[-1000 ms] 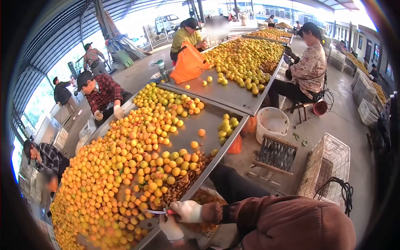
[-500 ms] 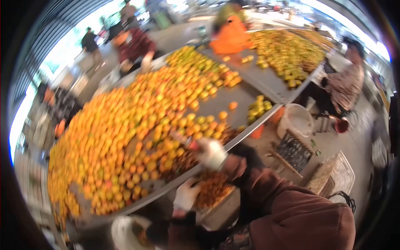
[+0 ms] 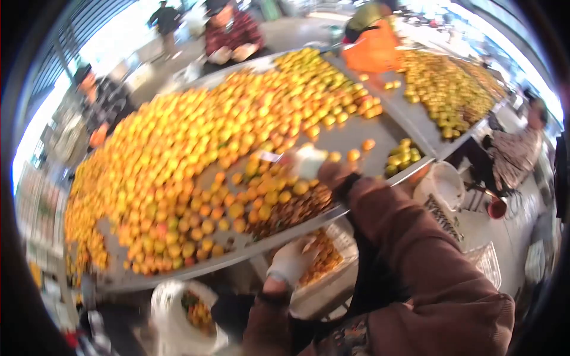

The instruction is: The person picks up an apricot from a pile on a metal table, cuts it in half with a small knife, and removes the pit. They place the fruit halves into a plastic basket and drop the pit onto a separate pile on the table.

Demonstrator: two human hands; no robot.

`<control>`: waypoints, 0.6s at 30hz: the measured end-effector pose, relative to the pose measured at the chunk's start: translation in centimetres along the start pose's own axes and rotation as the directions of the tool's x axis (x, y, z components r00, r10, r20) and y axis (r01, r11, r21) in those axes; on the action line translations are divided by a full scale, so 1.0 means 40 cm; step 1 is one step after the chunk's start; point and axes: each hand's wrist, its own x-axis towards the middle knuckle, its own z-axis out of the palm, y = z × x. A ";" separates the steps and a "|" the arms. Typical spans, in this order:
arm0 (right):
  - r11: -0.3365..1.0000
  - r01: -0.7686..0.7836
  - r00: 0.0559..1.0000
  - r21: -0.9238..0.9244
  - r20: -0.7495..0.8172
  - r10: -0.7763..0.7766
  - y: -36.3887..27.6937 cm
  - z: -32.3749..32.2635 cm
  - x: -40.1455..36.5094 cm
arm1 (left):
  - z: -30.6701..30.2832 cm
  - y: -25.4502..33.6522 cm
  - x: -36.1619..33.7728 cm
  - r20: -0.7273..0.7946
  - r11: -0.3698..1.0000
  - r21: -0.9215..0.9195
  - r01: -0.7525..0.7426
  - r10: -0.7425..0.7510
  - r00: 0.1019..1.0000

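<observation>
My right hand (image 3: 310, 162), in a white glove, reaches over the metal table among orange, persimmon-like fruits (image 3: 196, 160). It is closed on a small knife (image 3: 270, 156) with a pale blade, smeared by motion. My left hand (image 3: 292, 260), also gloved, is held with curled fingers above a white crate (image 3: 341, 285) just below the table's near rim. Whatever lies in its fingers, if anything, cannot be made out. Orange-brown scraps (image 3: 323, 258) fill the crate. Brown trimmings (image 3: 291, 216) lie on the table between my hands.
The table's raised metal rim (image 3: 237, 256) runs between my hands. A white bucket (image 3: 169, 296) with fruit stands at lower left, another pale bucket (image 3: 442, 184) at right. Greener fruits (image 3: 404, 155) sit in the right corner. Several people sit or stand around the tables.
The view has swung, shifting the scene right. My right hand with the knife has reached farther over the fruit. My left hand stays by the crate, its fingers now more curled.
</observation>
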 end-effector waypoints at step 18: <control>0.778 0.296 0.955 0.554 -0.145 -0.260 -0.161 0.045 -0.349 | -0.069 0.031 0.037 -0.411 0.413 -0.869 -0.272 -0.298 0.862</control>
